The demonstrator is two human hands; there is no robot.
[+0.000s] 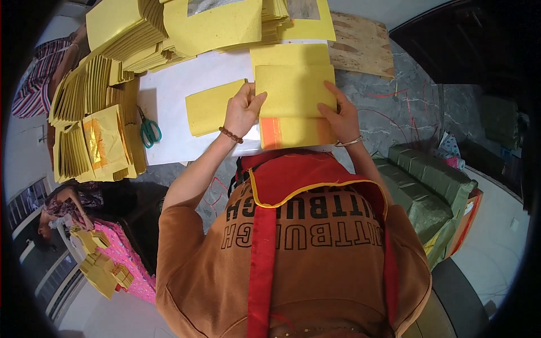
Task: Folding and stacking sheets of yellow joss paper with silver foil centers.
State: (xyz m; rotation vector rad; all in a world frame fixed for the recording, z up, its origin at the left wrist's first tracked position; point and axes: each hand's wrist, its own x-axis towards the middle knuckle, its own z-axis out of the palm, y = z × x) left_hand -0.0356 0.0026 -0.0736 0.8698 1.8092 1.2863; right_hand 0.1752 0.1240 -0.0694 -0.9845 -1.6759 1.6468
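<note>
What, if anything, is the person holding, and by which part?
A yellow paper sheet, by its left edge in the left hand; the right hand touches its right edge, but whether it grips is unclear.

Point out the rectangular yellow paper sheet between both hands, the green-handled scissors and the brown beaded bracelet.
Rectangular yellow paper sheet (296, 91): head view, middle of its face.
Green-handled scissors (149, 131): head view, on the handles.
Brown beaded bracelet (230, 134): head view, on its beads.

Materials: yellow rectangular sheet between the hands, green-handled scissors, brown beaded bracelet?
Yellow rectangular sheet: likely matte paper; flat, no glare.
Green-handled scissors: handles probably smooth plastic, given the even colour.
Brown beaded bracelet: maybe wood, finish unclear; rounded beads.
</note>
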